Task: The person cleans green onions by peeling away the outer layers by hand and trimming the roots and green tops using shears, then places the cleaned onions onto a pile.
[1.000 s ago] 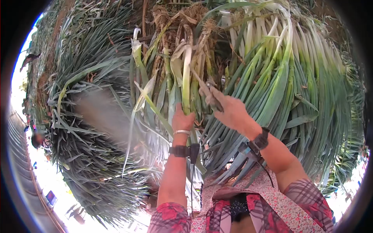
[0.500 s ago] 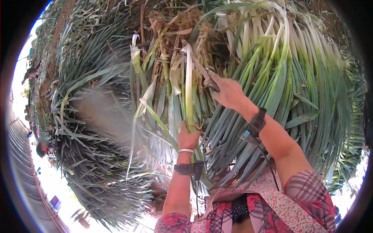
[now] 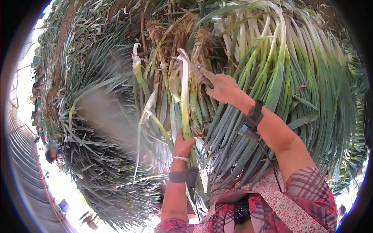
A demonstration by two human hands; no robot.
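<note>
My left hand is wrapped around the green lower part of a leek, whose white end points away from me. Closed on a narrow, brown, knife-like tool, my right hand is up and to the right of the stalk. The tool's far tip lies right at the leek's white end. Behind the stalk rest several untrimmed leeks with brown, hairy roots and dry outer leaves. Part of the tool is hidden inside my right fingers.
A large heap of leeks with bare white stems spreads along the right side. Dark green leek leaves are piled high on the left. Beyond that pile, a ridged metal surface runs along the far left edge.
The leek and my left hand have shifted slightly toward me. My right hand has moved a little left, bringing the tool's tip across the stalk's white end.
</note>
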